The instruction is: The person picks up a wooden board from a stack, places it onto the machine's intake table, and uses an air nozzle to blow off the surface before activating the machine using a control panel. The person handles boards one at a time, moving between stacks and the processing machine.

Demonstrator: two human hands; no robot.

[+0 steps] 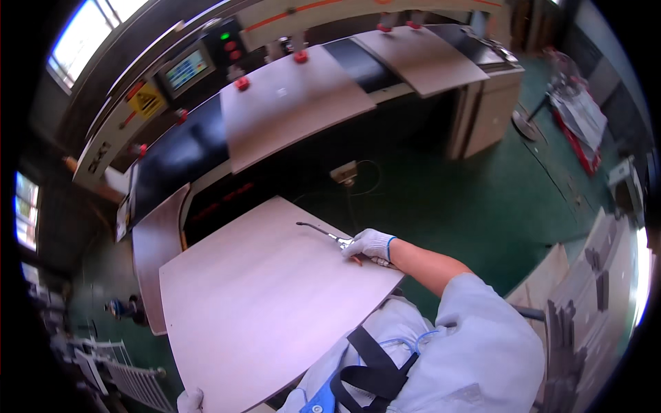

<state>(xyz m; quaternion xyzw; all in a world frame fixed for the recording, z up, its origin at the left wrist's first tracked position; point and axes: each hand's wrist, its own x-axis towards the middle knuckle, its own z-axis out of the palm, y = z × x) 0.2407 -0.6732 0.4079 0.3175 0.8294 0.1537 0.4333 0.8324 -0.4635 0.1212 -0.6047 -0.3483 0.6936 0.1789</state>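
A large pale wooden board (268, 303) fills the lower middle of the view in front of my body. My right hand (370, 246), in a white knit glove with a blue cuff, is closed around an air blow gun (342, 241). The gun's thin dark nozzle points left over the board's upper face. At the board's near left corner, my left hand (191, 400), also gloved, grips the edge. Only part of that hand shows, as the picture's rim cuts it off.
Ahead stands a long machine with a black bed (182, 155), a control screen (186, 71) and red-footed clamps. Two more boards, one at centre (289, 110) and one at right (420, 58), lie on it. Another panel (157, 255) leans at left. Stacked panels (599, 289) stand at right.
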